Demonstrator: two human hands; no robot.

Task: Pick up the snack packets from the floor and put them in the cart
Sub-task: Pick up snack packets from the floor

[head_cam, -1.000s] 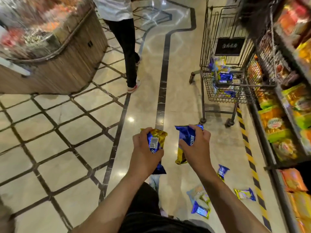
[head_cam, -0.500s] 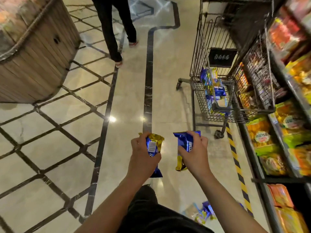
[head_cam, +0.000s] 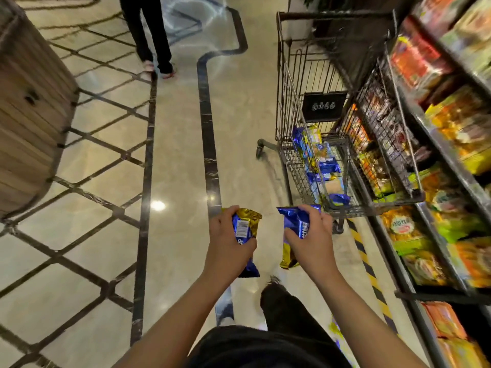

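A: Where are your packets?
B: Your left hand [head_cam: 229, 241] grips one blue-and-gold snack packet [head_cam: 244, 231]; your right hand [head_cam: 309, 239] grips another [head_cam: 296, 224].
A: What changed?
B: You've stepped closer: the wire cart [head_cam: 295, 123] now sits nearer at one o'clock, packets already inside. Judged: carry on, then drop both in.

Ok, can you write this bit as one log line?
left hand: holds snack packet | right hand: holds another packet | cart: ahead, packets inside
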